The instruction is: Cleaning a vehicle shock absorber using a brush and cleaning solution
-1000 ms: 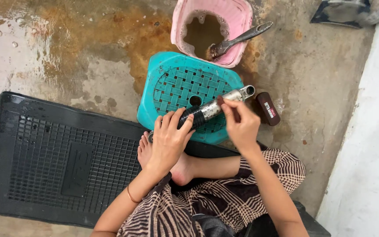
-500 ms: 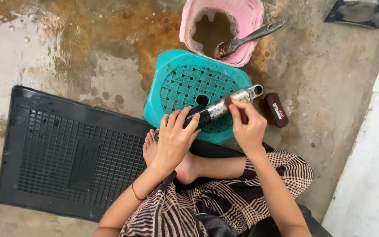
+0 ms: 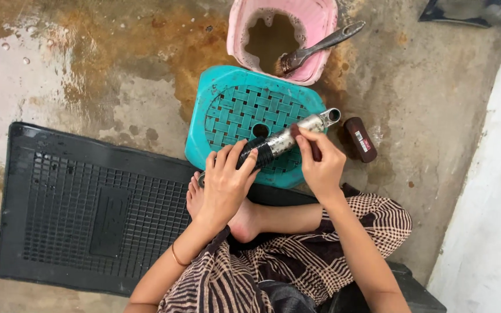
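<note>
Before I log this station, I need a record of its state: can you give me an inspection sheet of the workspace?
Surface: wet concrete floor with rust-brown stains.
Job's things: metal tube with a black grip, lying across a teal plastic stool.
Clutter: pink tub of brown liquid with a brush resting in it; small dark brown block on the floor beside the stool; black plastic grid panel.
Grippers: left hand wraps the black grip; right hand presses a small dark piece against the metal part.
Cables: nothing seen.
Surroundings: pale wall at right; dark object at the top corner.
</note>
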